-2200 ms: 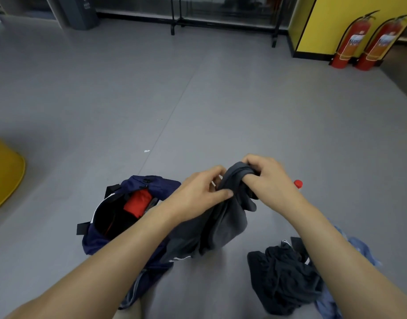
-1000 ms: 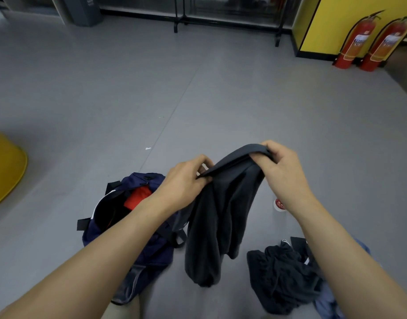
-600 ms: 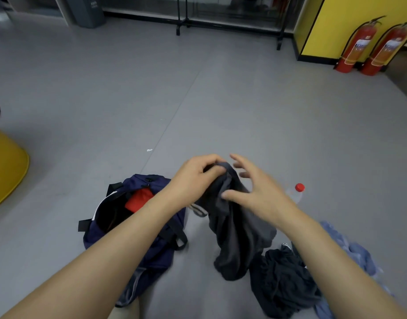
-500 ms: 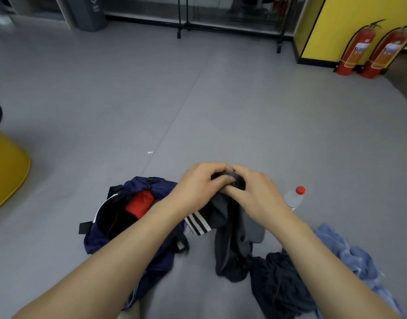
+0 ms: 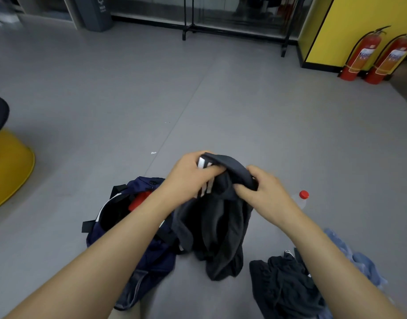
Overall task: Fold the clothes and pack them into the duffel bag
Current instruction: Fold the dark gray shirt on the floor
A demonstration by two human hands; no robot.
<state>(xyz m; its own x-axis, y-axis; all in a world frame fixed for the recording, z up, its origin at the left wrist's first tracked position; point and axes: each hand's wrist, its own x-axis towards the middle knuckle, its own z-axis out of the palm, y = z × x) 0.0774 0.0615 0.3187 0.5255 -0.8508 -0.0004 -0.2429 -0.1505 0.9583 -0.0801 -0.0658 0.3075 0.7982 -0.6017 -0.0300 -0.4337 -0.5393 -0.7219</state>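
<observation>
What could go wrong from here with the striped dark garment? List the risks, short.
1. The dark garment hangs bunched from the left hand and right hand, so it may go into the duffel bag crumpled rather than folded.
2. Its lower end hangs beside the bag's straps and could snag there.
3. The red-capped bottle sits on the floor just beyond the right hand; a wide shake might knock it.

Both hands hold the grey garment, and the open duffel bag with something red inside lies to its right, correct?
No: the head view shows the duffel bag left of the grey garment, not right. The left hand and right hand both hold it; a red item sits inside the bag.
</observation>
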